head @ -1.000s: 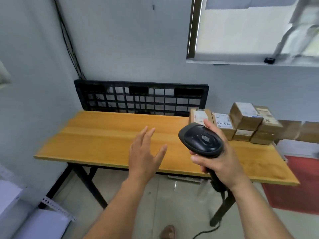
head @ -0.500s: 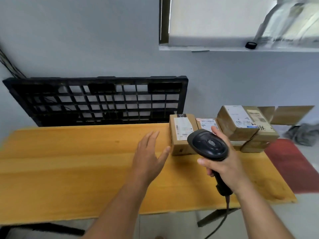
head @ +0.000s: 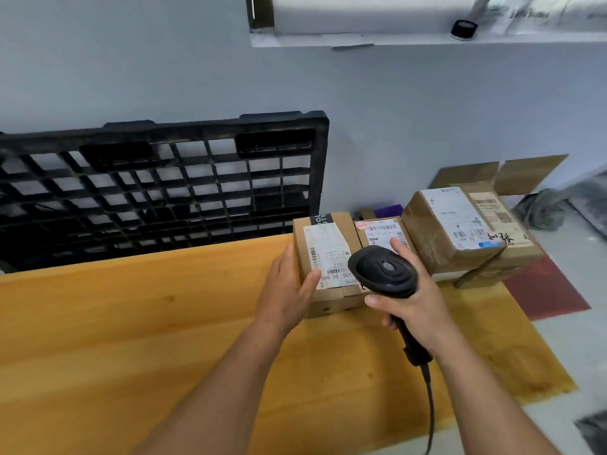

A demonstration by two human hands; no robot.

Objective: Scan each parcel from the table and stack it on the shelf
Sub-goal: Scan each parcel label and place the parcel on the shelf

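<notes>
Several brown cardboard parcels with white labels stand at the far right of the wooden table (head: pixel 131 323). My left hand (head: pixel 289 287) grips the left side of the nearest parcel (head: pixel 328 254), thumb lying on its label. My right hand (head: pixel 414 303) holds a black corded barcode scanner (head: pixel 382 270) by its handle, its head hovering over the nearest parcel's right edge. Behind the scanner lies a second parcel (head: pixel 381 229), partly hidden. Two larger parcels (head: pixel 453 224) are stacked further right.
A black plastic pallet (head: pixel 157 185) leans against the grey wall behind the table. A window ledge (head: pixel 427 37) runs above. Flattened cardboard (head: pixel 499 174) and a red mat (head: pixel 551 290) lie on the floor to the right. The scanner's cable (head: pixel 430 405) hangs past the table's front edge.
My left hand went from hovering open over the table to gripping the nearest parcel's left side. The view moved closer and to the right. My right hand kept the scanner over the parcels.
</notes>
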